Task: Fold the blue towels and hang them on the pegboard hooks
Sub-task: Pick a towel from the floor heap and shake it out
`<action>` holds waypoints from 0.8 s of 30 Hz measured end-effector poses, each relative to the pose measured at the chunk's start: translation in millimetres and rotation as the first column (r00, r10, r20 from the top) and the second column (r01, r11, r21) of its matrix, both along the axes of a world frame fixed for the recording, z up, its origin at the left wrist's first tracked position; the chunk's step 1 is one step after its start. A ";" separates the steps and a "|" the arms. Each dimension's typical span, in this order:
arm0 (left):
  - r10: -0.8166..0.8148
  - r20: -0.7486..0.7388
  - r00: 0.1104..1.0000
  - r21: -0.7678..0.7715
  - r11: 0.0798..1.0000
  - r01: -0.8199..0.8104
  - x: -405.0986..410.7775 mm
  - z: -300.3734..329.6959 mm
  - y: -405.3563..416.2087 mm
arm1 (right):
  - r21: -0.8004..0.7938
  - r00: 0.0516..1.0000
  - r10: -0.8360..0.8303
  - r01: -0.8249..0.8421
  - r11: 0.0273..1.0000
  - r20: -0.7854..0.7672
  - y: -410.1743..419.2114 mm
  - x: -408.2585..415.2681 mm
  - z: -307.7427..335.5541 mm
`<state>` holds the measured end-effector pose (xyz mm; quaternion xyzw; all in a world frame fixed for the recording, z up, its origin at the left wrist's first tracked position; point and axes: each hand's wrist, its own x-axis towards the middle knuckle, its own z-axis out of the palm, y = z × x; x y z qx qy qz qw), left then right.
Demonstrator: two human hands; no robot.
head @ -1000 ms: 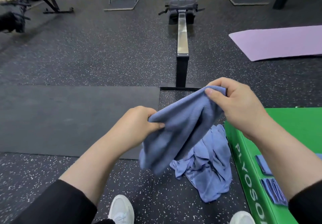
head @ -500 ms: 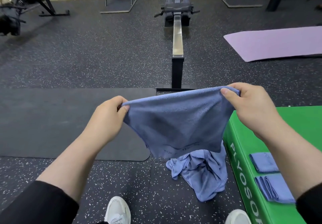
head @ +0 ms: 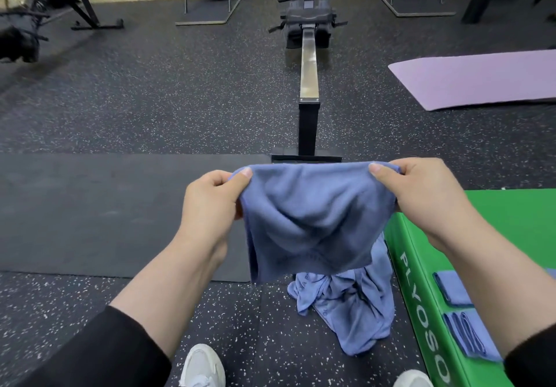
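A blue towel hangs in the air in front of me, stretched between both hands. My left hand pinches its upper left corner and my right hand pinches its upper right corner. Below it a crumpled heap of blue towels lies on the floor beside the green plyo box. Two folded blue towels rest on the box's top near its left edge. No pegboard shows in this view.
A rowing machine runs away from me straight ahead. A black mat covers the floor at left and a purple mat lies at far right. My white shoes stand at the bottom. More gym equipment lines the back wall.
The towel went from bunched between my hands to spread out flat. My left hand rose and moved left, then both hands came slightly closer, so the towel sags in the middle.
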<state>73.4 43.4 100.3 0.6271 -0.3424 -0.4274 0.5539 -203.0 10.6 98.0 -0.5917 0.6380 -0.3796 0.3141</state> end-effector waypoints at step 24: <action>-0.251 0.507 0.825 0.002 0.957 0.290 -59.9 1.4 26.8 | 0.303 0.724 0.062 -0.363 0.881 0.687 36.4 84.2 -4.0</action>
